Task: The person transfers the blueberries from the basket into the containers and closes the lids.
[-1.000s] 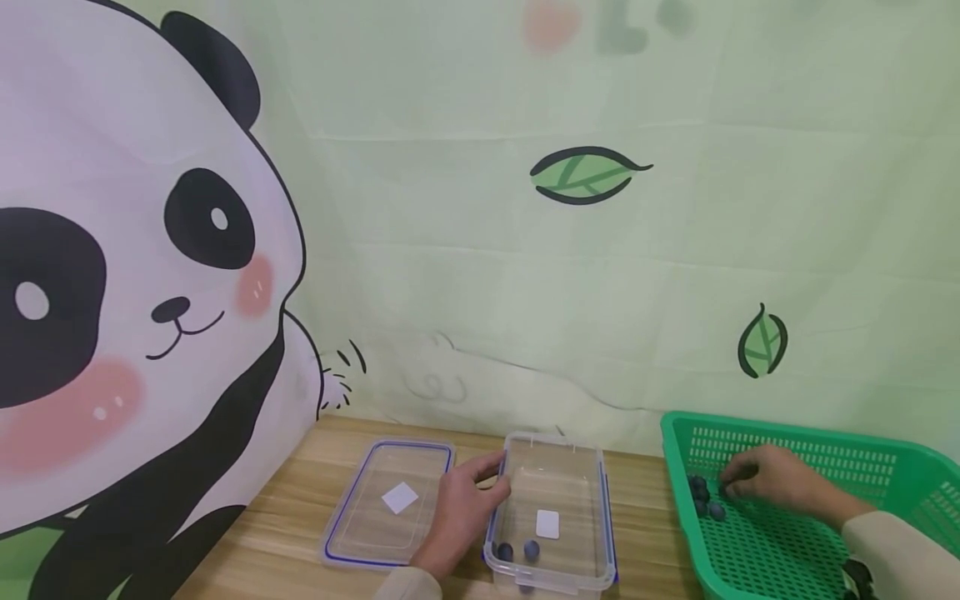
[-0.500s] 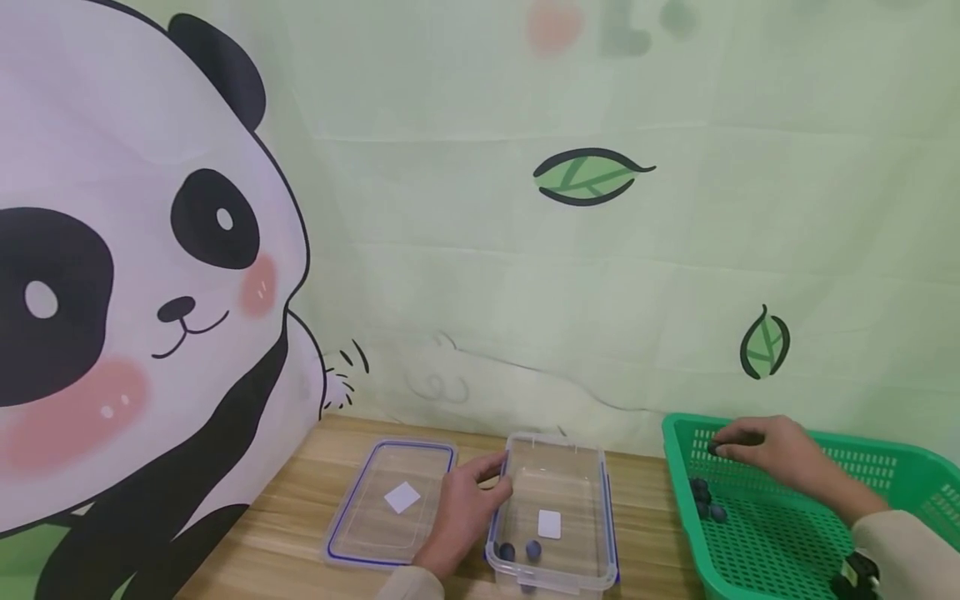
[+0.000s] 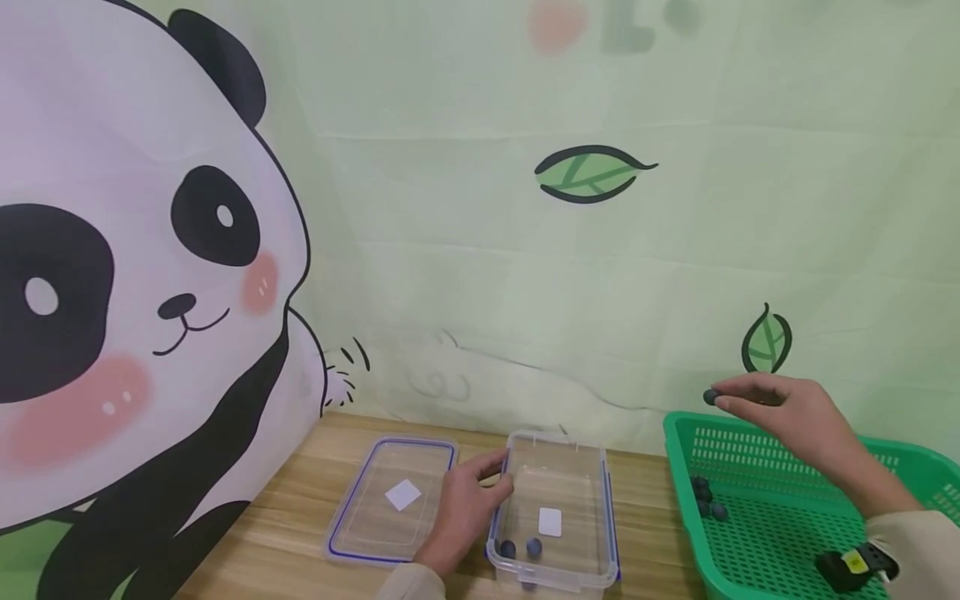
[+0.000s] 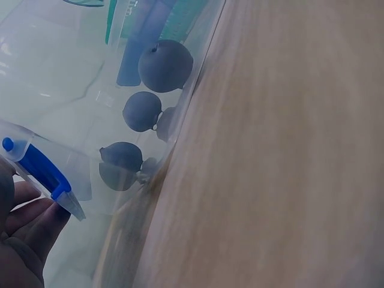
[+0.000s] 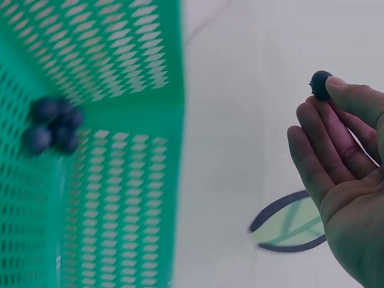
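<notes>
My right hand (image 3: 806, 412) pinches a blueberry (image 3: 711, 397) between thumb and fingertips, above the left part of the green basket (image 3: 678, 500). The right wrist view shows that blueberry (image 5: 321, 85) at the thumb's tip, the other fingers extended below it. My left hand (image 3: 465, 508) holds the left side of a clear plastic container (image 3: 570, 467), its fingers by a blue side latch (image 4: 45, 174). Several blueberries lie inside the container, one of them a blueberry (image 3: 533, 547) near its front end. More blueberries (image 5: 51, 126) cluster against the basket's wall.
A clear lid (image 3: 360, 525) with a blue seal and a white label lies on the wooden table (image 3: 300, 492), left of the container. Behind the table hangs a pale green cloth (image 3: 465, 292) printed with a panda and leaves. A black wrist device (image 3: 855, 567) sits below the right wrist.
My right hand has risen from the basket floor to above its rim, bringing a blueberry up with it. My left hand stays at the container's side.
</notes>
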